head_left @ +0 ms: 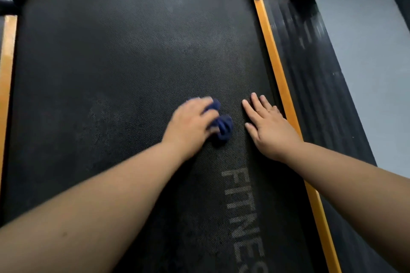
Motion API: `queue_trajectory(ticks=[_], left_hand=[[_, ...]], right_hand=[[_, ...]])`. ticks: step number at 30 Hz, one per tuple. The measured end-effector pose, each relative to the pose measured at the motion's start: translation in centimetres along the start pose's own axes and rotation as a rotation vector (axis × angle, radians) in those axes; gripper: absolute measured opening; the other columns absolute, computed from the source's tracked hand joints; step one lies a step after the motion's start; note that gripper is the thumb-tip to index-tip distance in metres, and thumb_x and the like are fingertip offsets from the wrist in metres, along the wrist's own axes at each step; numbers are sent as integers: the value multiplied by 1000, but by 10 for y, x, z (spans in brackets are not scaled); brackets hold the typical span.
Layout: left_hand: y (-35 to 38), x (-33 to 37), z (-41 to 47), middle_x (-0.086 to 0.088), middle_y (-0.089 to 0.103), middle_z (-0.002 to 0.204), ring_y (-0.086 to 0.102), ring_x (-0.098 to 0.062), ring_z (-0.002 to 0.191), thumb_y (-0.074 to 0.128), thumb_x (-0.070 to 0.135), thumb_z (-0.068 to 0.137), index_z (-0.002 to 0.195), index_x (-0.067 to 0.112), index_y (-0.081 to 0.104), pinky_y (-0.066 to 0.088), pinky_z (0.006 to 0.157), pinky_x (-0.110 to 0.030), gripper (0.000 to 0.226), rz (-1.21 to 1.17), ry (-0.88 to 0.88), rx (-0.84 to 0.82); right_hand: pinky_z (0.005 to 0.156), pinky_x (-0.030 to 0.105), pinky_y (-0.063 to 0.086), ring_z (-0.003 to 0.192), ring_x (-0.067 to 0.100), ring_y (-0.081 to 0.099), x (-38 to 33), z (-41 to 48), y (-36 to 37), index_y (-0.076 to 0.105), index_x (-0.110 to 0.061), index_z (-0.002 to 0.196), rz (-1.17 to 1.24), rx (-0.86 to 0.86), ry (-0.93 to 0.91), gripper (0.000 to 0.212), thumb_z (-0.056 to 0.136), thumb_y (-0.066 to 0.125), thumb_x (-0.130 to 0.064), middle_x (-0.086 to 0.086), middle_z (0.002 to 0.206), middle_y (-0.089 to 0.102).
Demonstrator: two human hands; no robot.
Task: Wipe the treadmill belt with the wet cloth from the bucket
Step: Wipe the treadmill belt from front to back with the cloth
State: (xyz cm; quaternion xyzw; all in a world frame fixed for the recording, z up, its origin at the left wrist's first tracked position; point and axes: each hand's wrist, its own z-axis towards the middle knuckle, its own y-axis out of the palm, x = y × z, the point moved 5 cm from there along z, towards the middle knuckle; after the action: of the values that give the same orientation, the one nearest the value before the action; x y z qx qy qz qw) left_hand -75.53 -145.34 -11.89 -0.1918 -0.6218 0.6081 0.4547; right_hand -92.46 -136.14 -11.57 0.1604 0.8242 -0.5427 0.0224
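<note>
Navy cloth [225,127] lies diagonally on belt [111,51], clutched by left grip [190,124]; right grip [269,126] flat.

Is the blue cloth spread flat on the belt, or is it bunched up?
Bunched up: the blue cloth shows as crumpled lumps gripped by the left hand.

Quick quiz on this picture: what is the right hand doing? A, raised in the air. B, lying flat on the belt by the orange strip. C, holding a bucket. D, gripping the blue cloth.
B: the right hand lies palm down, fingers straight, on the treadmill belt beside the orange strip; the left hand grips the blue cloth.
</note>
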Motion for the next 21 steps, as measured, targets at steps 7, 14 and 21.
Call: queue_trajectory(ticks=[7, 14, 21], left_hand=[[-5, -13, 32, -16, 48, 135, 44, -37, 122, 55, 51, 81, 106, 14, 64, 33, 106, -44, 46, 25, -377, 53], [-11, -30, 27, -17, 58, 125, 54, -38, 112, 51, 42, 80, 98, 8, 65, 36, 101, -50, 41, 34, -61, -53], [-14, -24, -17, -20, 58, 122, 53, -40, 112, 48, 34, 87, 95, 6, 65, 35, 102, -52, 33, 18, 26, -44]], right_hand=[[115, 35, -6, 146, 18, -12, 0, 3, 7, 1, -26, 152, 34, 51, 17, 58, 101, 27, -36, -1, 160, -9], [118, 35, -2, 147, 17, -4, 0, -2, 9, 6, -24, 153, 57, 169, 33, 60, 100, 33, -37, -3, 160, 2], [117, 44, -5, 147, 20, -7, -11, 4, 12, 7, -29, 152, 7, 178, 116, 61, 98, 28, -48, 0, 161, -2]])
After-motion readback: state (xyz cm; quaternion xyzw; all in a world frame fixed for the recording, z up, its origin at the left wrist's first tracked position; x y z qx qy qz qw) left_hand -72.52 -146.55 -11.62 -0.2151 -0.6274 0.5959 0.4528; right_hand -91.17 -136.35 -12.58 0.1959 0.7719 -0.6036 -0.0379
